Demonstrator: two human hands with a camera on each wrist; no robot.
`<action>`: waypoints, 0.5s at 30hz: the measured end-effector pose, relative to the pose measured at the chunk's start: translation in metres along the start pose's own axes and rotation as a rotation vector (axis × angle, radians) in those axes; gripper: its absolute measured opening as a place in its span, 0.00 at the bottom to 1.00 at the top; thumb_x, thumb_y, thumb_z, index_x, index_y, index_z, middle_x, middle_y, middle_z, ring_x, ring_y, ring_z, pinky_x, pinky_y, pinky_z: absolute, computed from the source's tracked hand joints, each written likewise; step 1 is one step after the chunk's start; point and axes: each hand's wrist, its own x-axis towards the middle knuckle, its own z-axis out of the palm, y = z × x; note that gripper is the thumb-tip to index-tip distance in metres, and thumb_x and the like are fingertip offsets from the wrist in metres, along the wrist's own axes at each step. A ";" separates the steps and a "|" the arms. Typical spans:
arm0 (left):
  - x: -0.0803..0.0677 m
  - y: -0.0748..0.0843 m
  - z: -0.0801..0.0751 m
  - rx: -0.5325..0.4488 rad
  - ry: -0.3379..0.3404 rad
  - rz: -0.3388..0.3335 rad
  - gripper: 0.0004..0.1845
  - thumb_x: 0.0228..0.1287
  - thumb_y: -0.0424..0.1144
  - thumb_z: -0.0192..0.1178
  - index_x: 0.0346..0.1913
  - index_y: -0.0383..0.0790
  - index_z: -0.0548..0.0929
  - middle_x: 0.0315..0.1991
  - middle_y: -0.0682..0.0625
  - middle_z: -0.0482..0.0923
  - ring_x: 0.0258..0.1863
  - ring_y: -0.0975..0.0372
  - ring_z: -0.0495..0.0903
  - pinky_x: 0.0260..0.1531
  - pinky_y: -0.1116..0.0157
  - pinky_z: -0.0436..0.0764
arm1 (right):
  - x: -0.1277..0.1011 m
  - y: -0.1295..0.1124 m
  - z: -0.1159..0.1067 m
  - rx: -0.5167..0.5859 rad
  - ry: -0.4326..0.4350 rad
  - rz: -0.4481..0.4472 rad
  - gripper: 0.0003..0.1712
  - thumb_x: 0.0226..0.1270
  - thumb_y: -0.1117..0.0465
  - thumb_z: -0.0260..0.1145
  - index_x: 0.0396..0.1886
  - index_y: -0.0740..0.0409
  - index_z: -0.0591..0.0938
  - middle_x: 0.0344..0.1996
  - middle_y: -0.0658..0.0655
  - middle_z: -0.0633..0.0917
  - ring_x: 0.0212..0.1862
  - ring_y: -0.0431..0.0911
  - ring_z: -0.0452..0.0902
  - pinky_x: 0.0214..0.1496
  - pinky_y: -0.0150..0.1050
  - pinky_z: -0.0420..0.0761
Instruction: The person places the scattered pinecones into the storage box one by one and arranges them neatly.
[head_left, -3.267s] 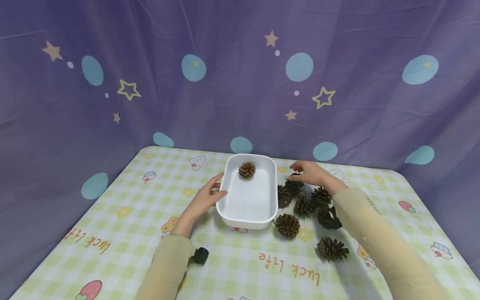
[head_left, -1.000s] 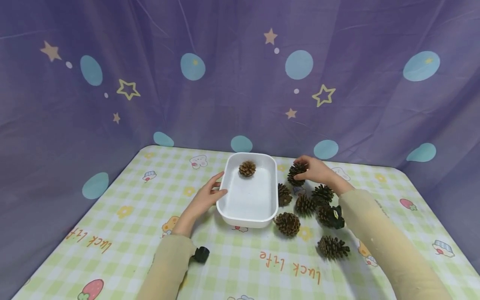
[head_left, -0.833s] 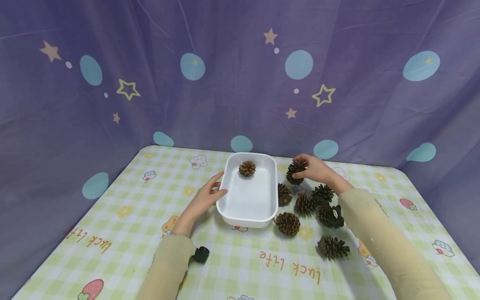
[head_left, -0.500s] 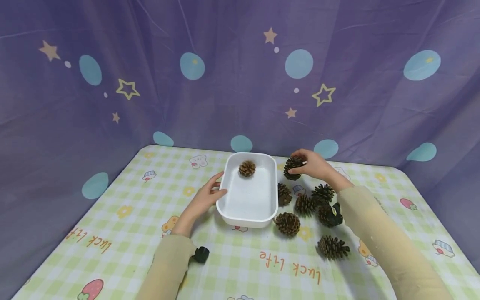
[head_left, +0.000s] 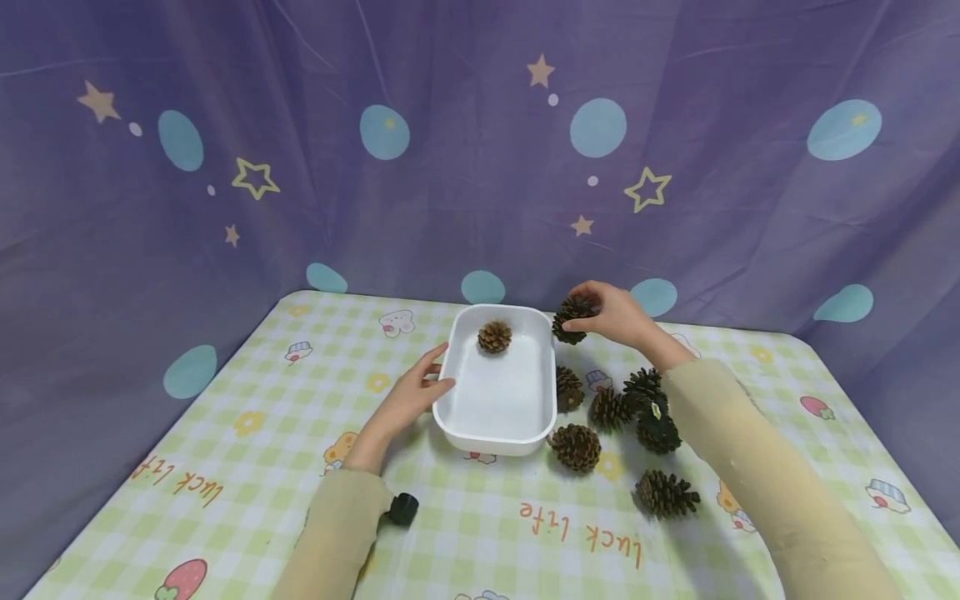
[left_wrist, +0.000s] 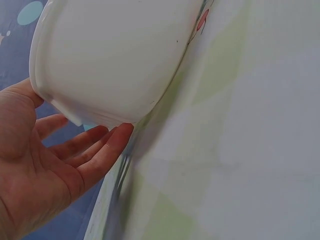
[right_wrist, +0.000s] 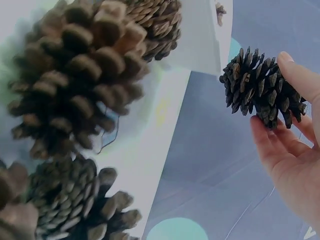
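In the head view my right hand (head_left: 618, 318) pinches a dark pine cone (head_left: 573, 319) between thumb and fingers, off the table near the back right corner of a white rectangular tub (head_left: 495, 408). The right wrist view shows the same pine cone (right_wrist: 265, 87) with its scales spread and my right hand's fingertips (right_wrist: 260, 132) under it. My left hand (head_left: 405, 402) rests its spread fingers along the tub's left side. The left wrist view has the left hand (left_wrist: 55, 165) touching the tub's wall (left_wrist: 115, 55). One lighter pine cone (head_left: 494, 337) lies inside the tub.
Several pine cones lie right of the tub: one against its wall (head_left: 568, 390), one near its front corner (head_left: 575, 449), a cluster (head_left: 611, 410) under the right forearm, and one further front (head_left: 666, 495). A purple curtain (head_left: 480, 167) hangs behind the checked tablecloth (head_left: 247, 492).
My right hand has taken hold of a pine cone, lifted it, and carried it back and left to the tub's edge. The left hand and the tub have stayed put.
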 end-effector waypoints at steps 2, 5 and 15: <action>0.000 0.001 0.000 -0.004 -0.004 -0.003 0.34 0.64 0.44 0.55 0.70 0.59 0.53 0.60 0.42 0.67 0.50 0.51 0.75 0.41 0.61 0.82 | 0.002 -0.004 0.001 -0.014 0.004 -0.001 0.37 0.49 0.44 0.70 0.58 0.54 0.72 0.57 0.58 0.73 0.55 0.55 0.70 0.55 0.53 0.73; -0.003 0.007 -0.002 -0.011 -0.025 -0.005 0.35 0.64 0.43 0.54 0.71 0.55 0.52 0.61 0.40 0.65 0.52 0.50 0.74 0.42 0.61 0.81 | 0.006 -0.010 0.004 -0.021 -0.001 -0.003 0.37 0.49 0.43 0.70 0.58 0.52 0.72 0.57 0.57 0.73 0.55 0.54 0.71 0.54 0.52 0.73; -0.006 0.005 -0.001 0.005 -0.003 0.001 0.34 0.63 0.44 0.55 0.70 0.58 0.53 0.60 0.43 0.67 0.50 0.52 0.75 0.43 0.60 0.81 | 0.016 -0.028 0.018 0.004 -0.017 -0.039 0.35 0.51 0.45 0.69 0.58 0.51 0.71 0.56 0.55 0.73 0.53 0.52 0.71 0.52 0.50 0.75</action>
